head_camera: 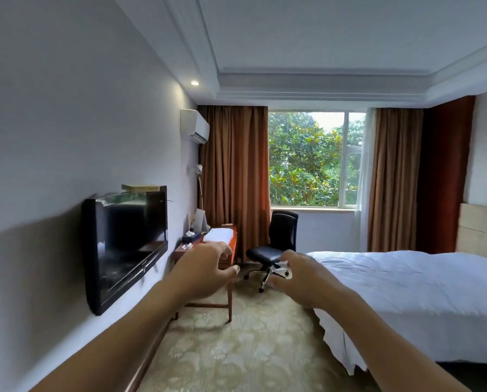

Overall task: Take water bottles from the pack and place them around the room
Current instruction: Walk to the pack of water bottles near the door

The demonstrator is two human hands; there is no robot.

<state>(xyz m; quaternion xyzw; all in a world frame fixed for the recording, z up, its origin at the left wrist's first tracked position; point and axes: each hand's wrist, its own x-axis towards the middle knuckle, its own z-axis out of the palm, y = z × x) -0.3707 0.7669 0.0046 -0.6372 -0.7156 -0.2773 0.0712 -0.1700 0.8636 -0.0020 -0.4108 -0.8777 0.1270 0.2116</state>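
Both my arms stretch forward at chest height in a hotel room. My left hand (205, 268) is held out in front of the wooden desk (231, 244), fingers curled and apart, holding nothing. My right hand (301, 274) is level with it, about a hand's width to the right, fingers also spread and empty. No water bottle or bottle pack shows anywhere in this view.
A black TV (123, 247) hangs on the left wall. On the desk lie a white folded towel (218, 234) and a tissue box (191, 237). A black office chair (276, 244) stands by the window. A white bed (412, 292) fills the right. Patterned carpet (236, 349) runs between.
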